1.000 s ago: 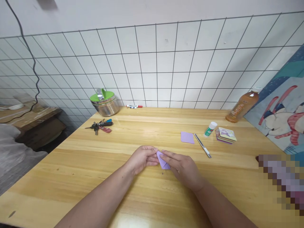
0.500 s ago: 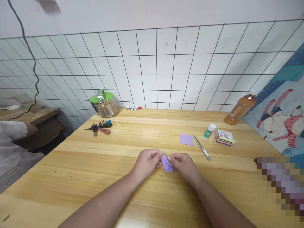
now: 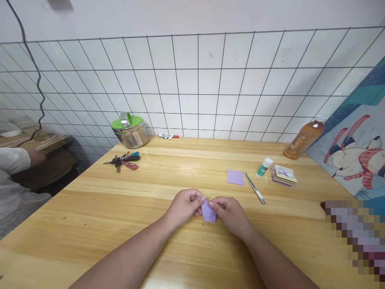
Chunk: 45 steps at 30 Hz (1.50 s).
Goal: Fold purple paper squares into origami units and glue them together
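Observation:
A small folded piece of purple paper (image 3: 208,212) is held up between my two hands, just above the table. My left hand (image 3: 187,204) pinches its upper left edge between thumb and fingers. On the other side, my right hand (image 3: 229,212) grips the upper right edge, its thumb pressed on the front. Fold lines and a flap show on the paper's face; its back is hidden. Beyond my right hand lie a flat purple paper square (image 3: 235,178) and a slim white and grey utility knife (image 3: 254,188).
A glue stick (image 3: 265,167) and a stack of coloured paper (image 3: 284,175) sit to the right, before a tea bottle (image 3: 304,139). At the left are keys (image 3: 123,159), a green-lidded steel pot (image 3: 132,131) and markers (image 3: 168,136). A person's sleeve (image 3: 13,159) shows far left.
The flap that stood up from the purple paper now lies flatter, and the paper has come slightly lower and left in view. Both hands still hold it.

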{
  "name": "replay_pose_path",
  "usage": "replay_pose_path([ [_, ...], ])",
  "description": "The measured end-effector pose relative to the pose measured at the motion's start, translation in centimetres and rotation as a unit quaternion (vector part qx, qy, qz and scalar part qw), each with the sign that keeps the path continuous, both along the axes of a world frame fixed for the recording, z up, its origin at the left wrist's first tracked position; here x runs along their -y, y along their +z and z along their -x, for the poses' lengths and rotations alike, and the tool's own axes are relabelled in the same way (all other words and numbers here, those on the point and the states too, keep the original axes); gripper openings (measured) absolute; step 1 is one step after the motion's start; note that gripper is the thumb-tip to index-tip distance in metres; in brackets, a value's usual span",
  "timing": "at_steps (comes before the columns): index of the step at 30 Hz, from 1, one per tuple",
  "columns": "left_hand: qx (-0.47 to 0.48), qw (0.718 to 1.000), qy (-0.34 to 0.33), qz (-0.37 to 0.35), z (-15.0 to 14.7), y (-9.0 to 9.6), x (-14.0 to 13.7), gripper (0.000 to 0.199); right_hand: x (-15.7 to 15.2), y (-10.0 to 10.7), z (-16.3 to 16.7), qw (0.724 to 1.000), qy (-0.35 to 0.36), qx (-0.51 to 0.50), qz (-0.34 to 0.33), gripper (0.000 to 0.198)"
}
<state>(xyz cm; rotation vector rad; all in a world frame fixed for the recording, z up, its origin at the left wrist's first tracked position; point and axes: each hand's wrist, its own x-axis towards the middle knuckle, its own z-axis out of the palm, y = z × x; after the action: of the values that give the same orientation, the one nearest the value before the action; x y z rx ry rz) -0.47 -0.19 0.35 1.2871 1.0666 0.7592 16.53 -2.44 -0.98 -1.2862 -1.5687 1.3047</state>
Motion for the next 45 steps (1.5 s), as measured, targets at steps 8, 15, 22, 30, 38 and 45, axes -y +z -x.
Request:
replay_pose_path([
  [8,0.001,0.999,0.027,0.021,0.0,0.0,-0.1,0.033,0.2,0.4,0.1,0.999,0.012,-0.021,0.033,0.028],
  [15,-0.012,0.998,0.044,-0.051,-0.3,-0.4,-0.1,0.033,0.3,0.8,0.4,0.999,0.001,-0.021,0.047,0.023],
  [22,-0.049,0.980,0.096,-0.168,-1.4,-0.6,0.3,0.029,0.1,-0.2,1.3,0.999,-0.035,0.010,0.011,0.010],
  [30,-0.047,0.974,0.130,-0.180,-1.5,-0.4,0.4,0.029,0.1,0.7,1.2,0.999,-0.022,-0.021,0.017,0.010],
  [38,0.018,0.992,0.078,-0.095,-1.6,-0.1,0.7,0.031,0.1,1.4,0.5,0.998,-0.042,-0.032,0.017,0.037],
  [45,0.011,1.000,-0.004,0.026,-0.4,0.5,-0.1,0.035,0.2,0.7,0.5,0.999,-0.022,0.046,0.002,0.034],
])
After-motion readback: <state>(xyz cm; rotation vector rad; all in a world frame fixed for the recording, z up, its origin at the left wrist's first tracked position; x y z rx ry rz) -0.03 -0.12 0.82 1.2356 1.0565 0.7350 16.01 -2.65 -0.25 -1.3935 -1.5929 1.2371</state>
